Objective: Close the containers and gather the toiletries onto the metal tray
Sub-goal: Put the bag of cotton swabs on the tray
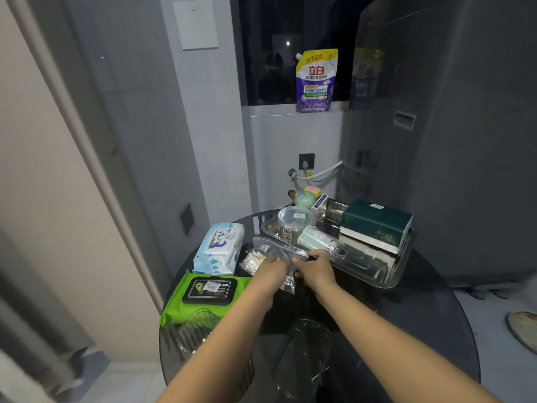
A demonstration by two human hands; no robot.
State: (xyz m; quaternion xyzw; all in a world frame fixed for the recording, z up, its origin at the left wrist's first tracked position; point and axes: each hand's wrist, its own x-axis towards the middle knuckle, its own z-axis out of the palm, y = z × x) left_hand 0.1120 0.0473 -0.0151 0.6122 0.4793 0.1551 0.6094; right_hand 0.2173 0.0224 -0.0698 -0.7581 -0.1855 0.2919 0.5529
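A clear plastic bag of cotton swabs [263,254] lies on the dark round glass table [430,301], just left of the metal tray [374,269]. My left hand [271,273] and my right hand [315,267] both pinch the bag's near edge. The tray carries a clear round jar with its lid on [293,223], a pale green tube lying on its side [318,241], a dark green tissue box [376,223] and a small white box [319,203]. A blue-and-white wipes pack [219,248] and a green wipes pack with a black lid [203,295] lie on the table to the left.
A grey washing machine [450,126] stands at the right, close behind the tray. A purple detergent pouch [316,80] sits on the window sill. A green ball [303,199] lies behind the tray. White hoses [319,173] run along the back wall.
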